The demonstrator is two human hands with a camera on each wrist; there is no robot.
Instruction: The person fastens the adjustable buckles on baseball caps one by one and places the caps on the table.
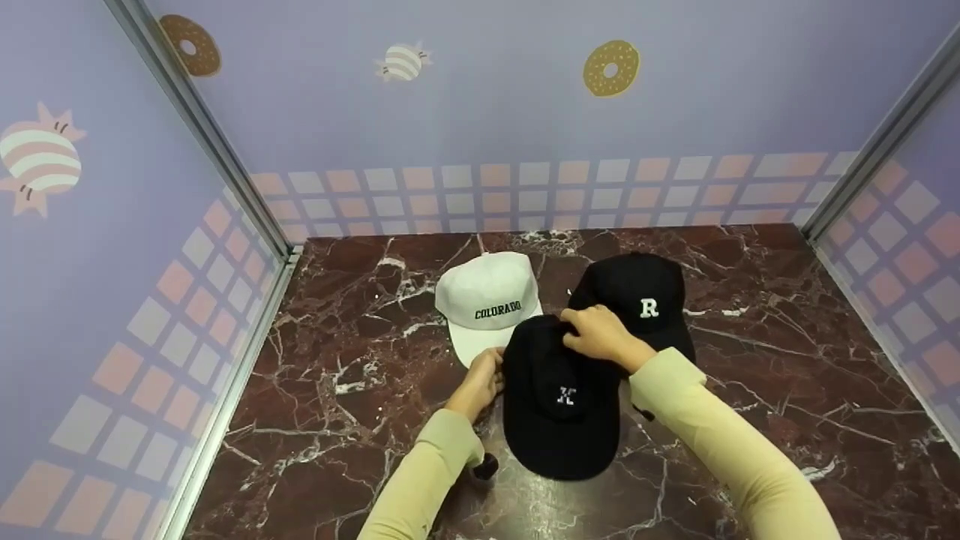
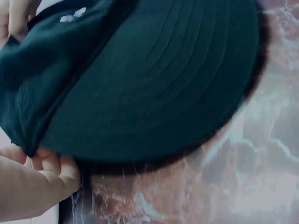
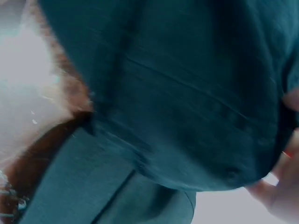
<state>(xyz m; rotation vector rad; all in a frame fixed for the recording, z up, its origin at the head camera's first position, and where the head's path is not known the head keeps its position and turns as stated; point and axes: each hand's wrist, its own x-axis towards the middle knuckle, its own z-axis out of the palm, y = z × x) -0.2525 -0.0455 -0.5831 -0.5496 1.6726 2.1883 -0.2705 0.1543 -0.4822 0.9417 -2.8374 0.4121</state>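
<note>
A black cap with a small white emblem lies at the front of a group of caps, its brim toward me. My left hand grips its left edge; in the left wrist view the fingers curl at the corner where brim meets crown. At the top of the crown, my right hand pinches the fabric, and the crown looks sunken in the middle. Behind to the left sits a white cap lettered COLORADO. Another black cap, marked with a white R, sits behind to the right, partly covered by my right hand.
The caps are on a dark red marbled tabletop. Patterned purple panels stand at the back and on both sides, with metal strips along their edges.
</note>
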